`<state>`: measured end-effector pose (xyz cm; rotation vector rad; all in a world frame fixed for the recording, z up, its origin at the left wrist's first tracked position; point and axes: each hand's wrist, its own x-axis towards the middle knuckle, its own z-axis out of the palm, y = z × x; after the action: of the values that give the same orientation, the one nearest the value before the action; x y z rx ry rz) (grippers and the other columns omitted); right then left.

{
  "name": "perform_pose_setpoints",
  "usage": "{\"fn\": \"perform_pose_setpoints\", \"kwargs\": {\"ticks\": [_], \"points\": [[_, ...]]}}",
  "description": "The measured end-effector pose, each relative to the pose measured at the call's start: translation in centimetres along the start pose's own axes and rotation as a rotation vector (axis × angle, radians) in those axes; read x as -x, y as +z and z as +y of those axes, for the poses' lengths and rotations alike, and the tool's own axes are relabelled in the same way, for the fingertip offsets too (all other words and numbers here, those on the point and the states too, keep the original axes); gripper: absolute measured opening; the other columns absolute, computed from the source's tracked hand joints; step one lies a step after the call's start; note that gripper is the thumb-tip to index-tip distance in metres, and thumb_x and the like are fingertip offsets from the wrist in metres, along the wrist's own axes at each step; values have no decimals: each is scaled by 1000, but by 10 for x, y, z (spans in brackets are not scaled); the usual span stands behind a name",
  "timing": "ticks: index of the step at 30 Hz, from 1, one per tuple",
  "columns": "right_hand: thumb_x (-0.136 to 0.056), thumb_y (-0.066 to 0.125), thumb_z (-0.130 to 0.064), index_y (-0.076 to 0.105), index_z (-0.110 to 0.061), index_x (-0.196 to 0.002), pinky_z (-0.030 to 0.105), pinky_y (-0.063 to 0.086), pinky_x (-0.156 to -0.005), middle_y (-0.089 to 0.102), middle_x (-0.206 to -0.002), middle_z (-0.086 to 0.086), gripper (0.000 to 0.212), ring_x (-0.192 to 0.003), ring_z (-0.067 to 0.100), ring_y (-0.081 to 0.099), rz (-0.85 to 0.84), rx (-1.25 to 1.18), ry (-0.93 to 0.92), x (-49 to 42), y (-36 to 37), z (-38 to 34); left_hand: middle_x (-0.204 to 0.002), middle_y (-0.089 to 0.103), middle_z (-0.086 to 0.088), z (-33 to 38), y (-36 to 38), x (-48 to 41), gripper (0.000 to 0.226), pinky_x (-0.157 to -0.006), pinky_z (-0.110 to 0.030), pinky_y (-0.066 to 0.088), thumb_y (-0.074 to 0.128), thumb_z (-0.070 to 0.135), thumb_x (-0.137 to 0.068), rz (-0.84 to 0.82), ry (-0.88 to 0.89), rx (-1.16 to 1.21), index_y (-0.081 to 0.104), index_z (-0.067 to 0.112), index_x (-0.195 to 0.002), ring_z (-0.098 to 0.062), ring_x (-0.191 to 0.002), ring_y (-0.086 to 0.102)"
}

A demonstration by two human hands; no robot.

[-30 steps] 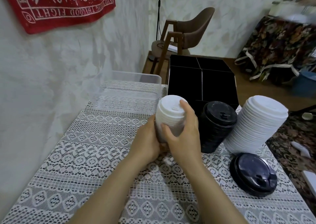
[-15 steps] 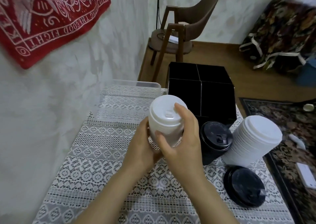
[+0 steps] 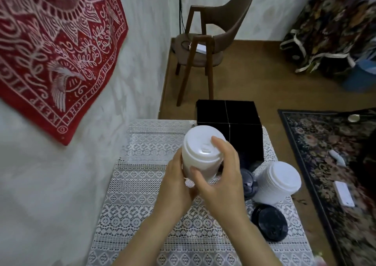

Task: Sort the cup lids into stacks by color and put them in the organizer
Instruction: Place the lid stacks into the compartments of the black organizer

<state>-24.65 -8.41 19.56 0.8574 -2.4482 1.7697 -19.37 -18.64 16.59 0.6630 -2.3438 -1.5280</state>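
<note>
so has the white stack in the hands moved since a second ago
Yes. The white lid stack has risen off the table and now covers the front left corner of the black organizer; earlier it barely reached its base.

I could make out only a sliver of the black lid stack [image 3: 248, 185] past the right hand [image 3: 221, 178]. The white lid stack [image 3: 200, 154], held up in both hands, hid the left hand's [image 3: 175, 182] fingers and the organizer's [image 3: 242, 121] near-left corner. The red wall cloth [image 3: 50, 52] ran off the left and top edges. The patterned bundle [image 3: 335, 28] at upper right was smeared.
</note>
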Motion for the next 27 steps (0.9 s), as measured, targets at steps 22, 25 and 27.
{"fn": "perform_pose_setpoints", "kwargs": {"ticks": [22, 25, 27], "points": [[-74, 69, -26, 30, -69, -119, 10, 37, -99, 41, -137, -12, 73, -128, -6, 38, 15, 14, 81, -55, -29, -6, -117, 58, 2, 46, 12, -50, 67, -81, -32, 57, 70, -2, -80, -108, -252, 248, 45, 49, -117, -15, -101, 64], [-74, 69, -25, 31, -70, -118, 11, 36, -100, 39, -137, -16, 73, -129, -7, 36, -23, 21, 78, -62, -35, 3, -111, 59, 3, 54, 18, -56, 54, -71, -28, 59, 65, -3, -85, -106, -360, 392, 50, 32, -124, -13, -95, 65], [-74, 68, -26, 31, -69, -118, 10, 34, -101, 37, -139, -21, 72, -130, -6, 35, -49, 29, 81, -66, -41, 9, -113, 59, 7, 56, 23, -59, 51, -74, -31, 59, 65, 1, -86, -91, -414, 433, 51, 37, -119, -14, -98, 64]]}}
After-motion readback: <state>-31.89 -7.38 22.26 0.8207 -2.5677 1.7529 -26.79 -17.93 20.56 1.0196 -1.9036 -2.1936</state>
